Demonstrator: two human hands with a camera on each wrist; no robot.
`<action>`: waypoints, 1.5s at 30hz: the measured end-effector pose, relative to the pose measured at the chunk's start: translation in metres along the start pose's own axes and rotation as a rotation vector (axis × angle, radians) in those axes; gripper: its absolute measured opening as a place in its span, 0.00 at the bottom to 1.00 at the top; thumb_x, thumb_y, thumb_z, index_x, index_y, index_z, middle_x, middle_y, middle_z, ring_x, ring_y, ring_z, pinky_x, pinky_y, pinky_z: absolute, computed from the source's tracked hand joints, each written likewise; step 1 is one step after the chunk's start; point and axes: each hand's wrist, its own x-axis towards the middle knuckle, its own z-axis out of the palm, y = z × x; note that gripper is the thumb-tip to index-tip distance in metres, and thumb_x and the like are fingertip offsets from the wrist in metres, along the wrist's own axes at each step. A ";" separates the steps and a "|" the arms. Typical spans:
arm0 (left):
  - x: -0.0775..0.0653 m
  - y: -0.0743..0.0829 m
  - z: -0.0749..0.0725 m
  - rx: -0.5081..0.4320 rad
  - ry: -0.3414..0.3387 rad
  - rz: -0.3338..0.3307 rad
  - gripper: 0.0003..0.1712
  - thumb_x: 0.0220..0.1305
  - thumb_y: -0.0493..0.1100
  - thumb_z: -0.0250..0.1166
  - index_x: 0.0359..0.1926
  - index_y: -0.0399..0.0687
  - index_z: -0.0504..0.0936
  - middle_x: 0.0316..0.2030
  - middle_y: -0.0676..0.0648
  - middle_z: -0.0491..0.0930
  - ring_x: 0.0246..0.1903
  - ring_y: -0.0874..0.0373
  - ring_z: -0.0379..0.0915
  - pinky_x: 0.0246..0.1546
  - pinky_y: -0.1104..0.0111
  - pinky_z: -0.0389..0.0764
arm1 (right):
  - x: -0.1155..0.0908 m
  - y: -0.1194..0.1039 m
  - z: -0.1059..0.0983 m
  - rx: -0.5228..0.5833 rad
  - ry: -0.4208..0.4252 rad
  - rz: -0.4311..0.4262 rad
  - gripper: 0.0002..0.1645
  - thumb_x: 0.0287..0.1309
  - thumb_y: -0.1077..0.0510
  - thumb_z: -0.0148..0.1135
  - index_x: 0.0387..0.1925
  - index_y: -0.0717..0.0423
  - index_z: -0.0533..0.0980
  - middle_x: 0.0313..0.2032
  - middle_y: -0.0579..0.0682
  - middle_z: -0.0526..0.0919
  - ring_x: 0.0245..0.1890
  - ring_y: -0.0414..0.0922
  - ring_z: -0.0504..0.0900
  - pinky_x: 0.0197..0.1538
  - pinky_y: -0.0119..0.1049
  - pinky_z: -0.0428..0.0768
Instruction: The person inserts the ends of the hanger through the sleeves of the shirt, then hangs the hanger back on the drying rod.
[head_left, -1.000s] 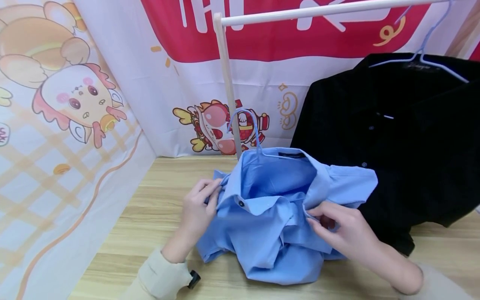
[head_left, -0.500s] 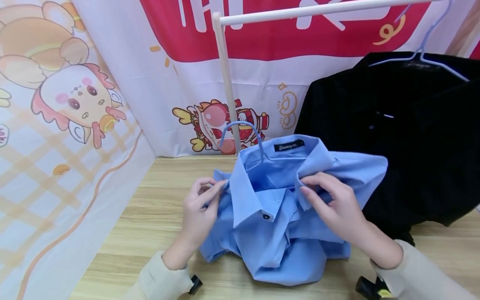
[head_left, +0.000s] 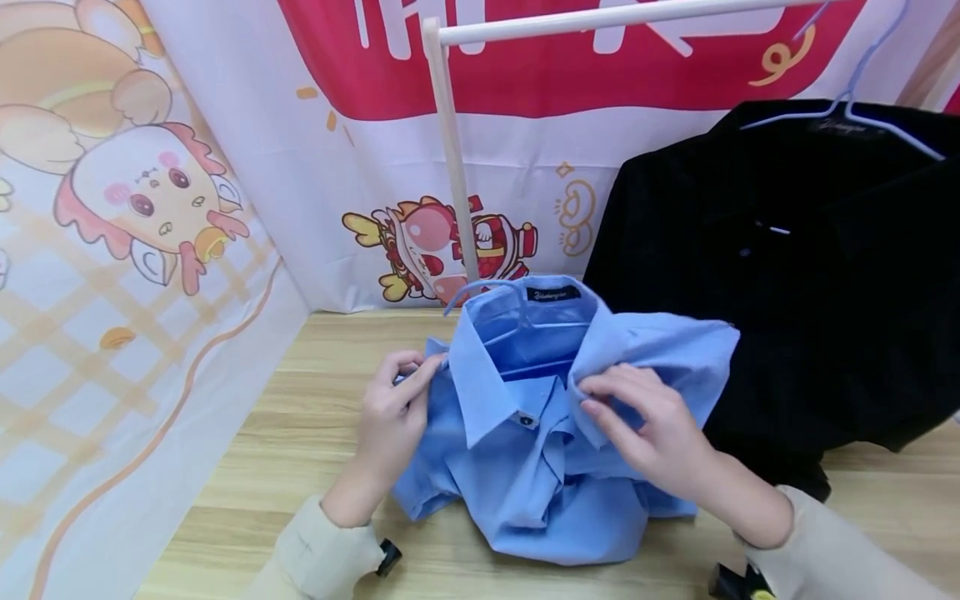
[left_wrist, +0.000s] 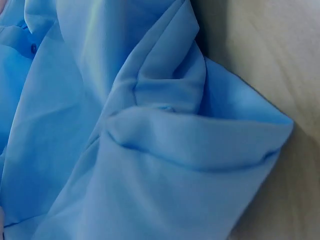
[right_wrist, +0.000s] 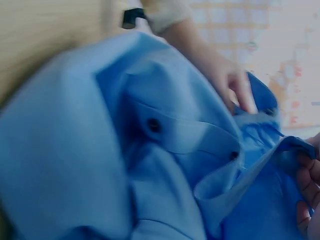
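A light blue shirt (head_left: 510,500) with a dark button at its collar lies bunched on the table. Inside its neck opening is a blue wire hanger (head_left: 480,285), its hook tilted out to the left above the collar. At the shirt's left shoulder, the left hand (head_left: 393,417) pinches the fabric; whether it also grips the hanger's end is hidden. The right hand (head_left: 652,425) pinches the shirt's right front edge just below the collar. Shirt folds (left_wrist: 165,165) fill most of the left wrist view. In the right wrist view, right-hand fingers (right_wrist: 307,185) hold the shirt's edge.
Behind the shirt stands a white clothes rack (head_left: 453,150). A black shirt (head_left: 787,292) hangs on another blue hanger (head_left: 847,112) at the right. Printed cloth (head_left: 300,208) covers the back and left sides of the wooden table (head_left: 262,467).
The right hand has drawn the collar's right side leftward, then slightly down. The hanger's hook has tipped lower. The collar label has come into view; the left hand has barely moved.
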 end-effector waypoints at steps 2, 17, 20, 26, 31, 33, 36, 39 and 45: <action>-0.002 -0.003 0.001 -0.012 -0.010 -0.035 0.16 0.59 0.19 0.65 0.44 0.33 0.89 0.38 0.38 0.79 0.35 0.46 0.78 0.41 0.73 0.78 | -0.006 0.002 0.003 -0.042 -0.040 -0.012 0.22 0.78 0.45 0.51 0.46 0.57 0.84 0.35 0.41 0.83 0.33 0.38 0.77 0.42 0.33 0.69; -0.006 -0.017 -0.003 -0.068 -0.058 -0.071 0.19 0.55 0.15 0.64 0.45 0.31 0.87 0.40 0.38 0.85 0.40 0.43 0.84 0.48 0.64 0.83 | -0.008 0.014 -0.039 -0.242 0.004 -0.069 0.28 0.77 0.41 0.52 0.45 0.60 0.84 0.39 0.49 0.85 0.36 0.42 0.80 0.46 0.22 0.75; -0.007 -0.018 -0.006 -0.086 -0.052 -0.078 0.19 0.55 0.15 0.63 0.45 0.29 0.87 0.40 0.37 0.85 0.40 0.42 0.84 0.49 0.68 0.82 | -0.003 0.018 -0.050 -0.307 0.137 -0.170 0.27 0.76 0.43 0.55 0.37 0.64 0.84 0.36 0.56 0.85 0.37 0.49 0.80 0.53 0.22 0.73; -0.004 -0.015 -0.008 -0.112 -0.020 -0.033 0.19 0.52 0.13 0.65 0.43 0.28 0.88 0.38 0.37 0.85 0.37 0.44 0.84 0.48 0.73 0.81 | 0.003 0.028 -0.071 -0.435 0.194 -0.078 0.35 0.74 0.36 0.55 0.42 0.67 0.83 0.42 0.64 0.83 0.45 0.62 0.76 0.58 0.34 0.61; -0.002 -0.012 -0.010 -0.138 -0.035 -0.015 0.19 0.51 0.13 0.67 0.42 0.29 0.89 0.38 0.38 0.85 0.36 0.45 0.84 0.46 0.74 0.81 | 0.000 0.031 -0.077 -0.456 0.095 0.055 0.38 0.74 0.32 0.49 0.47 0.63 0.84 0.43 0.58 0.84 0.46 0.55 0.77 0.53 0.39 0.61; -0.002 -0.011 -0.011 -0.135 -0.063 -0.015 0.19 0.51 0.14 0.68 0.43 0.30 0.89 0.39 0.39 0.85 0.37 0.45 0.84 0.46 0.74 0.81 | -0.001 0.031 -0.076 -0.447 0.077 0.061 0.36 0.75 0.34 0.48 0.46 0.62 0.84 0.42 0.56 0.85 0.44 0.53 0.78 0.53 0.39 0.62; -0.003 -0.010 -0.012 -0.132 -0.089 -0.025 0.19 0.52 0.15 0.69 0.44 0.31 0.89 0.40 0.38 0.84 0.37 0.44 0.83 0.46 0.75 0.81 | 0.000 0.031 -0.075 -0.437 0.060 0.044 0.34 0.77 0.36 0.47 0.44 0.60 0.85 0.40 0.54 0.85 0.42 0.51 0.79 0.54 0.39 0.64; -0.002 -0.008 -0.011 -0.142 -0.086 -0.027 0.18 0.53 0.16 0.69 0.43 0.31 0.89 0.40 0.39 0.84 0.37 0.44 0.83 0.46 0.75 0.81 | -0.001 0.031 -0.074 -0.434 0.033 0.024 0.33 0.77 0.37 0.46 0.42 0.60 0.84 0.40 0.53 0.84 0.42 0.51 0.80 0.55 0.40 0.65; 0.000 -0.007 -0.008 -0.147 -0.098 -0.015 0.19 0.52 0.15 0.69 0.43 0.33 0.89 0.40 0.40 0.85 0.38 0.47 0.82 0.47 0.75 0.81 | -0.002 0.034 -0.072 -0.447 -0.019 0.029 0.33 0.78 0.38 0.43 0.42 0.60 0.83 0.39 0.51 0.84 0.40 0.49 0.80 0.55 0.38 0.67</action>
